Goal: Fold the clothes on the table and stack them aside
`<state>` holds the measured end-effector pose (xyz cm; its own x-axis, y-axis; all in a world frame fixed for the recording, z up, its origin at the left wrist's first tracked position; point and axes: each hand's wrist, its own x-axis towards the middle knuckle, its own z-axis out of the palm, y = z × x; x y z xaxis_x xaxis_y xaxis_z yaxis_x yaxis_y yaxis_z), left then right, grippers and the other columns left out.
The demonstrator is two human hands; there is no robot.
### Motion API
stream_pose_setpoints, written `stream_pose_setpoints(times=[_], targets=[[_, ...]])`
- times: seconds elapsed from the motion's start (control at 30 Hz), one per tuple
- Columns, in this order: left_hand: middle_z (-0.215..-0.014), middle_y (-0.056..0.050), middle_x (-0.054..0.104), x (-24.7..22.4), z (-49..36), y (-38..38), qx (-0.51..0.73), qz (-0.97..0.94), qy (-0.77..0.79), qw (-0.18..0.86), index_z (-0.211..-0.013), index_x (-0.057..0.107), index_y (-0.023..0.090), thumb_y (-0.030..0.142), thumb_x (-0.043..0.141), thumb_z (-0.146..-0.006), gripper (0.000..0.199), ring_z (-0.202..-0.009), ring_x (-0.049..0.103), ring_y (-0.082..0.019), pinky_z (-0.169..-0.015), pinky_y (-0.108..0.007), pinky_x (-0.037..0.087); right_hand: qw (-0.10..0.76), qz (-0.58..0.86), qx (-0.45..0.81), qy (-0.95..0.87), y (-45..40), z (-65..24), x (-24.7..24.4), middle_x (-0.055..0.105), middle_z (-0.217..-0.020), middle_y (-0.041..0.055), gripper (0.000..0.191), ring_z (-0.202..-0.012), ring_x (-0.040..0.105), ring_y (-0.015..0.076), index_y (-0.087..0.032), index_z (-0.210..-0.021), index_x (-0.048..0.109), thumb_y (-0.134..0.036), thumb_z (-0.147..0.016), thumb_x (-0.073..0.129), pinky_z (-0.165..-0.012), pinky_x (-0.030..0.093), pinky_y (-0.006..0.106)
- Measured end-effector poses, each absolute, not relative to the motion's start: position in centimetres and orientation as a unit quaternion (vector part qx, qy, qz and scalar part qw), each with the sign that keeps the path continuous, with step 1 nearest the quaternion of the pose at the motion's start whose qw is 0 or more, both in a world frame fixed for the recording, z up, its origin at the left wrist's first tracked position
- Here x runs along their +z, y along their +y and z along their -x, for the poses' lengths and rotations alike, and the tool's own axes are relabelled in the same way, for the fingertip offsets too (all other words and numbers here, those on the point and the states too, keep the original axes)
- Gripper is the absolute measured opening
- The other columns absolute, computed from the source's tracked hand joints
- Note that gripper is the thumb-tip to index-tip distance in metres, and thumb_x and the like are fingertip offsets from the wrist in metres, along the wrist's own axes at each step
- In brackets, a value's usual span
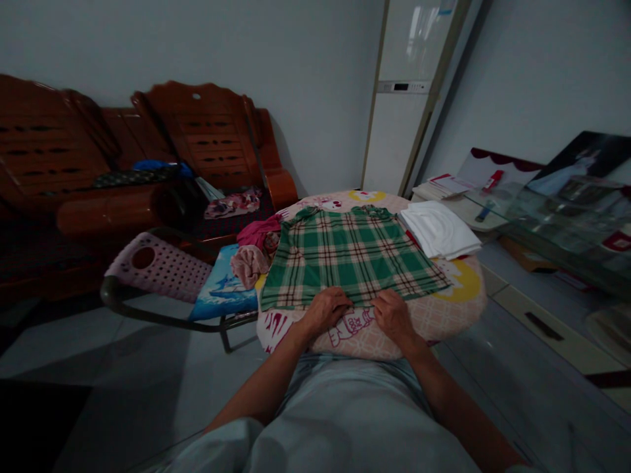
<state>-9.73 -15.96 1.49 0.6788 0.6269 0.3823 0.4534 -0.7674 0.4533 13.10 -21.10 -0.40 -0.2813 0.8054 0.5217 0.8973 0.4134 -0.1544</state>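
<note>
A green plaid garment (345, 246) lies spread out across the round, cloth-covered table (438, 322), its gathered end away from me. At the near hem, my left hand (328, 309) has its fingers bent and closed on the fabric. A short way to the right, my right hand (393, 315) pinches the same hem. Folded white cloth (438, 230) rests at the garment's right side, partly beside its edge. To the left, a crumpled pink cloth (250, 265) and a magenta cloth (259, 231) are heaped against it.
A chair with a perforated pink back (158, 266) and a blue cushion (229, 289) stands left of the table. Behind it are wooden armchairs (207, 131) with clothes on them. On the right is a glass shelf (557, 220); a tall white cabinet unit (401, 131) stands at the back.
</note>
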Motion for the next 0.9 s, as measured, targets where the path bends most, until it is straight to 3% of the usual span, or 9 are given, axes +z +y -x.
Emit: stream_pose_setpoints(times=[0.27, 0.4, 0.63, 0.8, 0.9], targets=[[-0.089, -0.006, 0.067, 1.5, 9.9, -16.0, 0.254, -0.911, 0.286, 0.157, -0.095, 0.074, 0.019, 0.018, 0.057, -0.090, 0.018, -0.088, 0.060, -0.018, -0.079, -0.029, 0.045, 0.264, 0.530, -0.102, -0.799, -21.2, -13.0, -0.2, 0.057, -0.077, 0.0062, 0.021, -0.081, 0.049, 0.0214, -0.019, -0.070, 0.064, -0.002, -0.077, 0.053, -0.073, 0.038, 0.032], [-0.086, -0.006, 0.067, 2.0, 9.8, -16.2, 0.243, -0.915, 0.281, 0.157, -0.092, 0.074, 0.018, 0.023, 0.058, -0.090, 0.017, -0.085, 0.060, -0.018, -0.076, -0.028, 0.044, 0.309, 0.519, -0.101, -0.791, -20.7, -11.8, 0.6, 0.059, -0.074, 0.0062, 0.022, -0.079, 0.051, 0.0215, -0.019, -0.072, 0.065, -0.002, -0.078, 0.051, -0.072, 0.039, 0.032], [-0.075, -0.004, 0.064, 2.0, 10.4, -16.0, 0.259, -0.895, 0.326, 0.163, -0.075, 0.069, 0.016, 0.021, 0.055, -0.086, 0.018, -0.076, 0.059, -0.016, -0.070, -0.026, 0.042, 0.322, 0.489, 0.042, -0.810, -18.2, -7.4, 0.9, 0.065, -0.079, 0.0048, 0.025, -0.078, 0.058, 0.0183, -0.019, -0.084, 0.069, -0.003, -0.080, 0.050, -0.072, 0.042, 0.028], [-0.091, -0.007, 0.071, 3.2, 16.0, -13.4, 0.317, -0.765, 0.550, 0.103, -0.092, 0.070, 0.016, 0.020, 0.054, -0.087, 0.017, -0.086, 0.064, -0.018, -0.078, -0.027, 0.046, 0.316, 0.497, 0.095, -0.803, -17.6, -6.9, -0.3, 0.065, -0.079, 0.0035, 0.019, -0.077, 0.059, 0.0165, -0.020, -0.078, 0.069, -0.007, -0.081, 0.057, -0.070, 0.043, 0.026], [-0.102, -0.013, 0.071, 4.4, 20.4, -12.5, 0.276, -0.622, 0.733, 0.019, -0.109, 0.066, 0.012, 0.019, 0.048, -0.089, 0.028, -0.093, 0.066, -0.024, -0.080, -0.032, 0.047, 0.333, 0.490, 0.105, -0.799, -17.7, -7.1, -0.6, 0.064, -0.078, 0.0025, 0.019, -0.076, 0.059, 0.0156, -0.020, -0.077, 0.069, -0.006, -0.081, 0.057, -0.070, 0.042, 0.025]])
